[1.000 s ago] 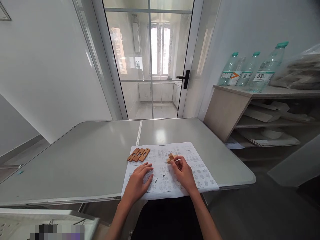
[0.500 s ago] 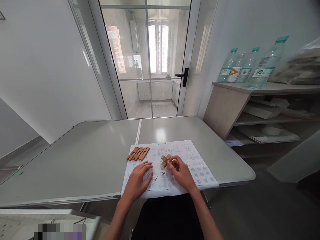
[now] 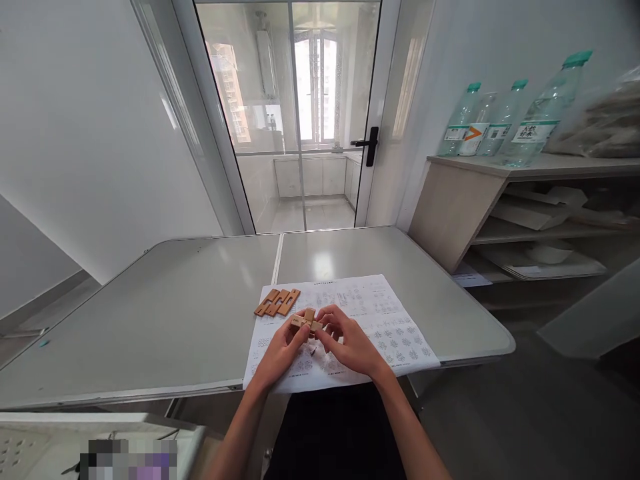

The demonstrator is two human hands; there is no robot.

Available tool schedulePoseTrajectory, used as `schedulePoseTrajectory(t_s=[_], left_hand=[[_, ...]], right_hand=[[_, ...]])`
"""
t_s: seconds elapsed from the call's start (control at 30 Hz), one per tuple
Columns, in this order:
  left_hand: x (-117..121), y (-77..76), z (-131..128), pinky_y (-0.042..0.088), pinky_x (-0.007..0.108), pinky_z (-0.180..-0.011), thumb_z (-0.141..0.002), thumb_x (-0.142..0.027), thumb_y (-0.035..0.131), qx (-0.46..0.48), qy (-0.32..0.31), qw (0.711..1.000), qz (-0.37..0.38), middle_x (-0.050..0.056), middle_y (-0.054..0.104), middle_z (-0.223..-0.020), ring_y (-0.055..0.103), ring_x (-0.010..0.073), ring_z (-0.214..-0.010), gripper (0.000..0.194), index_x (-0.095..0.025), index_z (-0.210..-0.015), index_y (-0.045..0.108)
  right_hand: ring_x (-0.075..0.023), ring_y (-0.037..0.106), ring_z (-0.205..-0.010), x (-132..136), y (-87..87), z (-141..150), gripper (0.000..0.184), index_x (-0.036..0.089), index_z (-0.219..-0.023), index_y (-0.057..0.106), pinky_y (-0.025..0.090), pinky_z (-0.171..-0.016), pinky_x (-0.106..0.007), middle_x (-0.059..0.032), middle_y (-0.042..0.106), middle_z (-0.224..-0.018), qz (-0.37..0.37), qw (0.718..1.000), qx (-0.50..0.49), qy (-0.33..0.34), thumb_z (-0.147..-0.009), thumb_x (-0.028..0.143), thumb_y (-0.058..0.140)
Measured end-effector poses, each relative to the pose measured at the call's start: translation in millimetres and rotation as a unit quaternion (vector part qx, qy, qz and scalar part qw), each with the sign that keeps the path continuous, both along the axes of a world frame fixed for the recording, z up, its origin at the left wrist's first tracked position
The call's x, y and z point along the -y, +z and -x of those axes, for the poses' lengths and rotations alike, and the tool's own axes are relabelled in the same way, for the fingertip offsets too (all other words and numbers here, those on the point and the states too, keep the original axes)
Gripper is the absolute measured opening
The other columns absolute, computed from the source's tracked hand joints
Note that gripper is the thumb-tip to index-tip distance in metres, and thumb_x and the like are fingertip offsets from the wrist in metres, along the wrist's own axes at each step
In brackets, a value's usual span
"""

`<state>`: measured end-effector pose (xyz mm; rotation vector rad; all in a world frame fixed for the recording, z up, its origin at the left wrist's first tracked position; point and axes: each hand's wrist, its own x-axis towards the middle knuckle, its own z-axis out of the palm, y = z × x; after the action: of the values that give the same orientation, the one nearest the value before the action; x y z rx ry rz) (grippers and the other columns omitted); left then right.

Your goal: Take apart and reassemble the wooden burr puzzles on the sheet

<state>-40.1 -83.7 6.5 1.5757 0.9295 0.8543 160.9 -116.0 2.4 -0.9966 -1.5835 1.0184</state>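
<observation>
Both hands meet over a printed instruction sheet [image 3: 385, 327] on the grey table [image 3: 175, 320]. Between them is a small wooden cross-shaped puzzle piece assembly [image 3: 306, 321]. My left hand [image 3: 281, 350] pinches it from the left with its fingertips. From the right, my right hand [image 3: 350, 343] grips the same piece, fingers curled round it. Three loose notched wooden puzzle bars [image 3: 277, 302] lie side by side at the sheet's far left corner, a little beyond my left hand.
A wooden shelf unit [image 3: 460, 213] stands at the right with several water bottles [image 3: 505, 127] on top and flat cardboard on its shelves. Behind the table is a glass door [image 3: 300, 120]. A white basket-like object [image 3: 100, 440] sits at the lower left.
My right hand carried the wooden cross leftward toward the middle of the sheet. My left hand lifted off the paper and took hold of the piece too.
</observation>
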Motion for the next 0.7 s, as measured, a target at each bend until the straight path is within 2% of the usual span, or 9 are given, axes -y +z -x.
schedulePoseTrajectory(t_s=[0.17,0.37,0.57,0.7], left_hand=[[5.3,-4.5,1.4,0.048,0.046,-0.119,-0.089,-0.052,0.079,0.019,-0.007,1.000,0.014,0.013,0.064,-0.149,0.063,0.0312,-0.136,0.070,-0.023,-0.149,0.054],[8.4,-5.8,-1.8,0.047,0.045,-0.120,-0.085,-0.042,0.084,-0.009,-0.007,1.000,-0.025,0.011,0.064,-0.149,0.063,0.0302,-0.137,0.066,-0.026,-0.144,0.057],[8.1,-10.3,-2.7,0.050,0.045,-0.118,-0.085,-0.042,0.084,-0.020,0.007,0.999,-0.035,0.012,0.068,-0.144,0.064,0.0298,-0.136,0.069,-0.024,-0.145,0.056],[10.0,-10.5,-3.2,0.049,0.046,-0.118,-0.085,-0.043,0.084,-0.038,0.019,0.998,-0.043,0.011,0.069,-0.143,0.064,0.0300,-0.136,0.070,-0.024,-0.146,0.057]], right_hand=[[-0.0137,0.067,-0.067,3.0,-20.3,-2.0,0.027,0.026,-0.120,0.062,0.053,-0.063,-0.030,-0.0043,0.074,-0.111,0.027,0.999,-0.015,-0.023,-0.101,0.044,0.064],[-0.0175,0.071,-0.069,3.0,-29.5,-4.6,0.027,0.023,-0.120,0.067,0.055,-0.068,-0.032,-0.0021,0.074,-0.088,0.032,0.999,0.015,-0.015,-0.102,0.041,0.061],[-0.0190,0.074,-0.075,1.5,-33.5,-5.4,0.024,0.022,-0.117,0.065,0.058,-0.072,-0.033,-0.0035,0.076,-0.093,0.036,0.999,0.008,-0.002,-0.102,0.039,0.060],[-0.0190,0.073,-0.080,1.6,-36.6,-5.6,0.018,0.022,-0.112,0.065,0.056,-0.071,-0.032,-0.0034,0.076,-0.095,0.026,0.999,0.020,-0.021,-0.098,0.034,0.063]])
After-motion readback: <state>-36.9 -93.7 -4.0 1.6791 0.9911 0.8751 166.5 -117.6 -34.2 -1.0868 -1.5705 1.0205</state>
